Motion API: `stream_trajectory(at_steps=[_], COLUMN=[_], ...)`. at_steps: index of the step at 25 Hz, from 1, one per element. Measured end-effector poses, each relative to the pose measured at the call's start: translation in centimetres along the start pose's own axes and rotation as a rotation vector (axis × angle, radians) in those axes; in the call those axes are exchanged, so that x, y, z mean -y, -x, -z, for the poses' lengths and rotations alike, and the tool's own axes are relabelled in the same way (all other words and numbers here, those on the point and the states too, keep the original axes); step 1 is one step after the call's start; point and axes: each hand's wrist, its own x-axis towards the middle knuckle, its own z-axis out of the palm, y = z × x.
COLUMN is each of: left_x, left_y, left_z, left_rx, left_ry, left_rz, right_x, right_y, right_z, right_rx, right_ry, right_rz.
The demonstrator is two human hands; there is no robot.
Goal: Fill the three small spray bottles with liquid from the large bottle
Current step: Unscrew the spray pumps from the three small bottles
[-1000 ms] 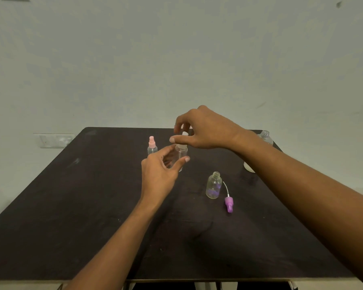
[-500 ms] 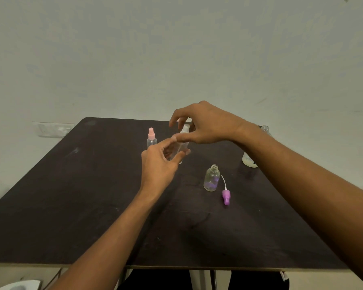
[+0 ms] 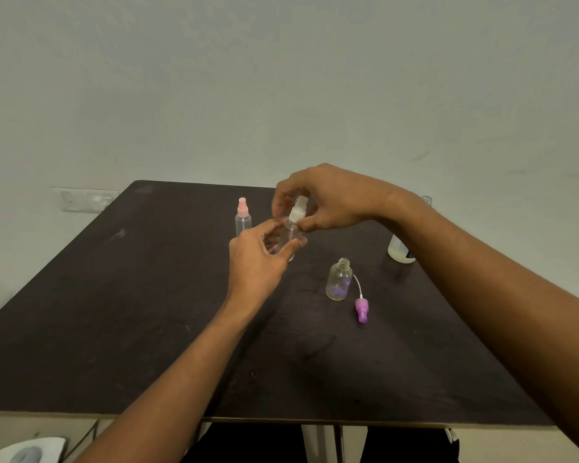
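Note:
My left hand grips the body of a clear small spray bottle above the middle of the dark table. My right hand pinches that bottle's white spray cap from above. A second small bottle with a pink cap stands upright just left of my hands. A third small bottle stands uncapped to the right, its purple spray cap with tube lying beside it. The large bottle stands at the far right, mostly hidden behind my right forearm.
The table's near edge runs across the bottom of the view. A pale wall stands behind the table, with a white switch plate at its left. A white object lies on the floor at bottom left.
The view shifted slightly. My right hand's fingers have turned around the white cap while my left hand keeps holding the clear bottle. Nothing else on the table moved.

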Motion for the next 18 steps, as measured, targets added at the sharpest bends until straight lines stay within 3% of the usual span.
stream_trajectory(at_steps=[4, 18], left_x=[0.0, -0.1], left_y=[-0.1, -0.2], left_z=[-0.3, -0.1], left_rx=[0.001, -0.003], left_ry=[-0.021, -0.025], left_rz=[-0.009, 0.021], right_x=[-0.3, 0.6], right_y=[-0.3, 0.2], right_z=[-0.9, 0.5], right_rx=[-0.172, -0.077], right_ry=[0.019, 0.035], right_rz=[-0.158, -0.124])
